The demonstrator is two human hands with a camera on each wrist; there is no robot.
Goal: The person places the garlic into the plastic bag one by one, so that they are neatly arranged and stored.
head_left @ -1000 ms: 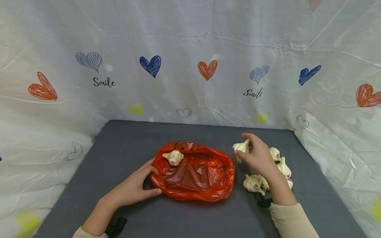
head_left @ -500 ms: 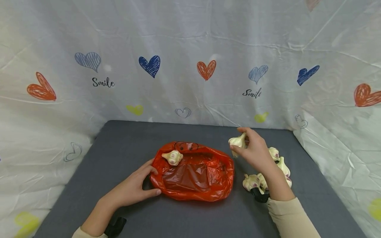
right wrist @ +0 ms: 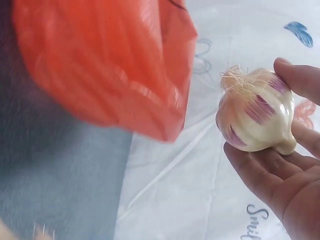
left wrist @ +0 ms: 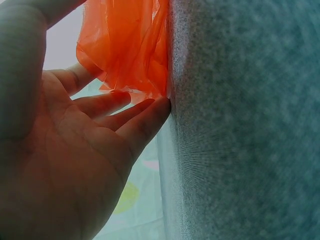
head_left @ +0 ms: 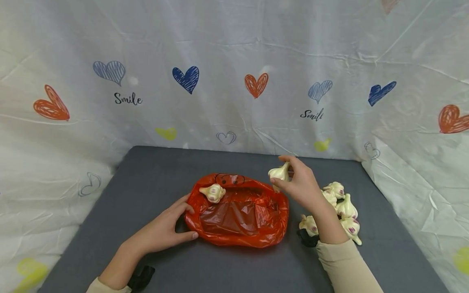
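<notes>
A red plastic bag (head_left: 237, 240) stands on the grey table with its mouth spread wide. One garlic bulb (head_left: 213, 193) lies at the far left part of the bag. My left hand (head_left: 166, 230) is against the bag's left side, thumb apart, its fairly straight fingers touching the plastic (left wrist: 125, 50) in the left wrist view. Between thumb and fingers my right hand (head_left: 298, 183) holds a second garlic bulb (head_left: 279, 173), raised over the bag's far right rim. The right wrist view shows this bulb (right wrist: 257, 112) with purple streaks and its root tuft facing the bag.
Several more garlic bulbs (head_left: 346, 207) are piled on the table to the right, partly behind my right forearm. A white cloth with printed hearts (head_left: 256, 85) hangs behind the table (head_left: 154, 171) and along its sides.
My right hand has moved left with the garlic bulb, from beside the bag to over its right rim. More of the pile shows now. The left hand and bag have stayed put.
</notes>
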